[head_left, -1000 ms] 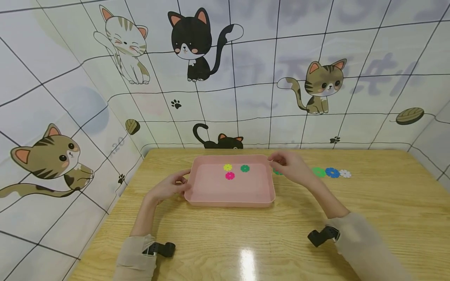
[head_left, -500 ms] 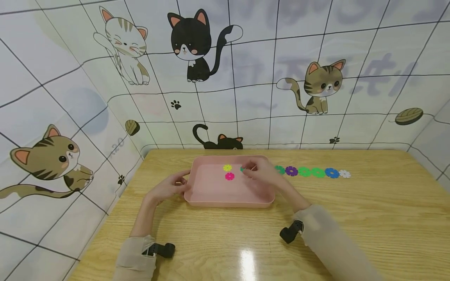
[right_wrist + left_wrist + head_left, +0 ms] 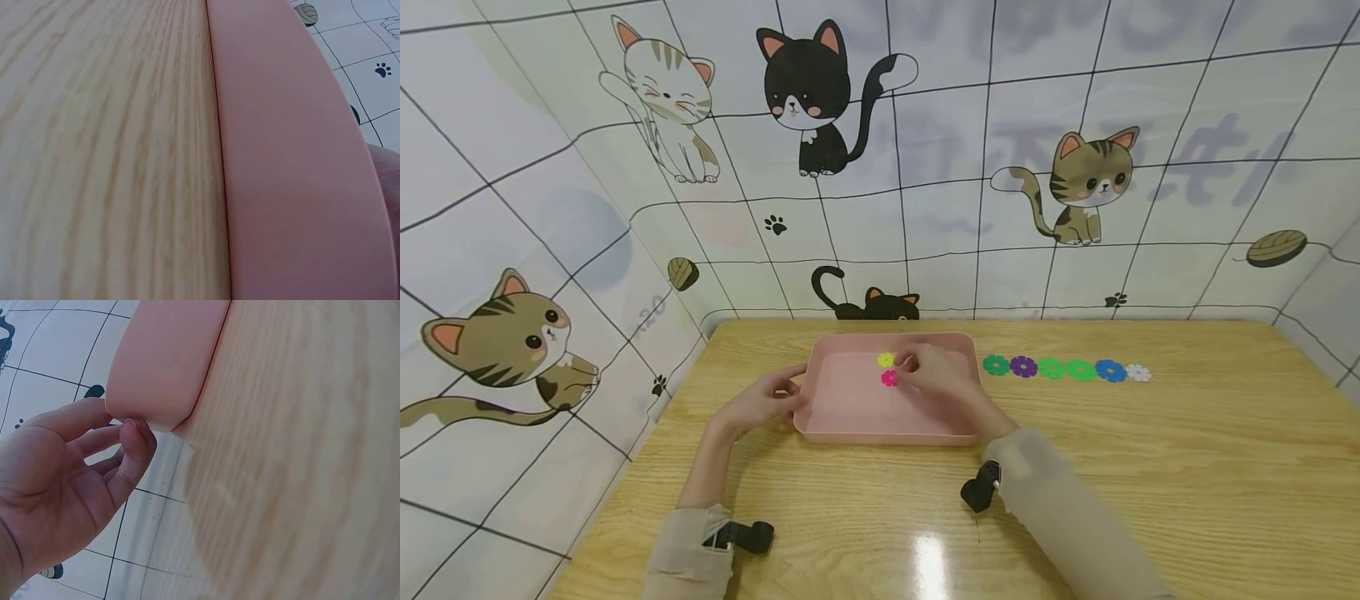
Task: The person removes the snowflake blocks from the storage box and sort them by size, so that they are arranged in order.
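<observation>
My left hand (image 3: 760, 400) holds the left wall of a shallow pink tray (image 3: 842, 417). In the left wrist view its thumb and fingers meet the tray's corner (image 3: 162, 362). My right hand (image 3: 934, 371) reaches into the tray, fingers bent, fingertips right beside a pink flower-shaped disc (image 3: 889, 378). Just behind lies a yellow flower-shaped disc (image 3: 886, 360). No green disc shows in the tray now; the right hand covers that spot, and whether it pinches anything cannot be seen. The right wrist view shows mostly the tray's outer wall (image 3: 294, 150), with a sliver of hand at the edge.
On the wooden table (image 3: 850, 508), right of the tray, runs a row of flower-shaped discs: a green one (image 3: 997, 365), a purple one (image 3: 1024, 367), two lighter green, a blue one (image 3: 1111, 371) and a white one (image 3: 1138, 372). A cat-printed wall covering (image 3: 940, 208) rises behind.
My right hand has left the row's left end and moved left into the tray, past the green disc's spot to the pink disc. The left hand has stayed at the tray.
</observation>
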The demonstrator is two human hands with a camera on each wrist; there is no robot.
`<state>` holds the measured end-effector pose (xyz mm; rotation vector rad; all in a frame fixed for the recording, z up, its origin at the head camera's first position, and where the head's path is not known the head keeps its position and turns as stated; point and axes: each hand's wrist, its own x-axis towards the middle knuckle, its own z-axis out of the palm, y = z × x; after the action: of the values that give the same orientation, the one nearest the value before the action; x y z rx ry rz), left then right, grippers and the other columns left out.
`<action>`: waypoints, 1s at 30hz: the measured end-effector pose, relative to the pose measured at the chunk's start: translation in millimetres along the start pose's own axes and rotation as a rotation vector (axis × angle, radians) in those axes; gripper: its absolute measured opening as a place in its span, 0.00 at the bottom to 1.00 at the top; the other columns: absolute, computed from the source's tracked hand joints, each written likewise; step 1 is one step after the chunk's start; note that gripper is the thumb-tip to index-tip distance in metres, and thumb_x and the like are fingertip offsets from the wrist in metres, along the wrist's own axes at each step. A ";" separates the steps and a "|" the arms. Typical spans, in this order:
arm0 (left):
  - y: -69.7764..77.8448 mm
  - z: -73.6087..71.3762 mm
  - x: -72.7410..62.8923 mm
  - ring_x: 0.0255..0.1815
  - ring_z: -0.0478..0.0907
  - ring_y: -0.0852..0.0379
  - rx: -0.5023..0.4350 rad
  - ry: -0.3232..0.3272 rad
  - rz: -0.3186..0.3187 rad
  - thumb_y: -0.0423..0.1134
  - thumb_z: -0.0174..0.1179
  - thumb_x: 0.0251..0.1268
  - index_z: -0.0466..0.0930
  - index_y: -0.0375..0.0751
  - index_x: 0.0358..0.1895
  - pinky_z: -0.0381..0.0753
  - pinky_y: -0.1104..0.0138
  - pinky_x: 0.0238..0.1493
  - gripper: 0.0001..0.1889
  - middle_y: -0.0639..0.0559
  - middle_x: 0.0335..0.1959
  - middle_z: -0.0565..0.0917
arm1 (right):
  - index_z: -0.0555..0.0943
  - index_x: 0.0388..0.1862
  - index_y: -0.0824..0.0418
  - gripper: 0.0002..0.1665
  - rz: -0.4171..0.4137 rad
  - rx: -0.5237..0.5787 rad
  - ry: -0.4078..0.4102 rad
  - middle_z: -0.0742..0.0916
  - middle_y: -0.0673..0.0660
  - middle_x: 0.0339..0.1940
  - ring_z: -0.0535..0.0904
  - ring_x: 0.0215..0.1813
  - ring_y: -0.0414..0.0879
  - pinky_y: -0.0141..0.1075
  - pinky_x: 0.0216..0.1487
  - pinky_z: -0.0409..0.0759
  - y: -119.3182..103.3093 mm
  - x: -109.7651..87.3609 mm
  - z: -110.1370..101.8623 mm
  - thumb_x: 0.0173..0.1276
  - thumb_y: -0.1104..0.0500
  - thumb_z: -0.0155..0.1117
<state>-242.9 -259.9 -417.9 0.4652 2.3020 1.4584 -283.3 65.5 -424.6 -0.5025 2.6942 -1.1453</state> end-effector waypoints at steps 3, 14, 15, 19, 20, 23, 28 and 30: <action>0.9 0.2 -1.1 0.35 0.77 0.51 0.005 0.004 -0.007 0.33 0.57 0.76 0.53 0.33 0.79 0.79 0.62 0.41 0.34 0.40 0.43 0.73 | 0.83 0.47 0.59 0.13 0.008 0.012 -0.003 0.86 0.51 0.40 0.79 0.44 0.46 0.40 0.52 0.77 -0.4 2.6 4.9 0.67 0.55 0.72; 1.5 1.0 -1.8 0.35 0.76 0.51 0.015 0.010 -0.003 0.33 0.57 0.76 0.53 0.32 0.79 0.79 0.62 0.40 0.34 0.41 0.42 0.73 | 0.79 0.42 0.59 0.13 0.016 -0.018 0.022 0.83 0.51 0.36 0.76 0.39 0.47 0.38 0.45 0.76 -7.2 0.4 9.5 0.65 0.57 0.74; 1.4 1.0 -1.7 0.35 0.76 0.51 0.016 0.010 -0.003 0.33 0.57 0.76 0.53 0.33 0.79 0.79 0.62 0.40 0.34 0.41 0.42 0.73 | 0.79 0.42 0.59 0.13 0.017 -0.017 0.028 0.83 0.52 0.35 0.77 0.38 0.46 0.38 0.44 0.76 -7.9 -0.3 8.9 0.65 0.58 0.74; 0.9 1.1 -1.4 0.34 0.76 0.51 0.015 0.012 -0.007 0.32 0.57 0.76 0.53 0.33 0.79 0.79 0.62 0.40 0.34 0.41 0.42 0.73 | 0.78 0.43 0.62 0.11 0.015 0.045 0.027 0.84 0.54 0.33 0.79 0.32 0.45 0.34 0.36 0.78 -9.9 -2.1 6.5 0.67 0.63 0.72; 0.7 1.0 -1.3 0.34 0.76 0.51 0.016 0.013 -0.007 0.32 0.57 0.76 0.53 0.33 0.79 0.79 0.62 0.40 0.34 0.41 0.42 0.73 | 0.78 0.43 0.63 0.10 0.013 0.061 0.027 0.84 0.55 0.32 0.80 0.31 0.45 0.34 0.34 0.78 -9.9 -2.5 5.9 0.68 0.64 0.71; 0.4 1.0 -1.1 0.34 0.76 0.51 0.015 0.011 -0.008 0.32 0.56 0.76 0.53 0.33 0.79 0.79 0.62 0.40 0.34 0.41 0.42 0.73 | 0.77 0.43 0.65 0.08 0.004 0.112 0.019 0.85 0.56 0.31 0.82 0.28 0.44 0.32 0.31 0.80 -8.7 -4.5 4.2 0.69 0.66 0.67; 0.1 0.7 -0.9 0.35 0.76 0.51 0.016 0.009 -0.014 0.33 0.56 0.76 0.53 0.33 0.79 0.79 0.62 0.40 0.34 0.41 0.42 0.73 | 0.77 0.43 0.65 0.08 -0.008 0.124 0.025 0.85 0.55 0.30 0.82 0.27 0.43 0.33 0.32 0.81 -4.7 -11.5 -1.1 0.69 0.67 0.67; 0.0 0.6 -0.7 0.36 0.76 0.51 0.015 0.010 -0.017 0.33 0.57 0.76 0.54 0.33 0.79 0.79 0.62 0.41 0.34 0.41 0.43 0.73 | 0.78 0.42 0.64 0.08 -0.015 0.119 0.043 0.85 0.54 0.30 0.82 0.28 0.42 0.33 0.33 0.81 -3.2 -14.7 -3.8 0.68 0.66 0.68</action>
<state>-242.0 -259.8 -418.0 0.4421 2.3206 1.4399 -270.0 71.4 -419.3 -0.4847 2.6416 -1.3261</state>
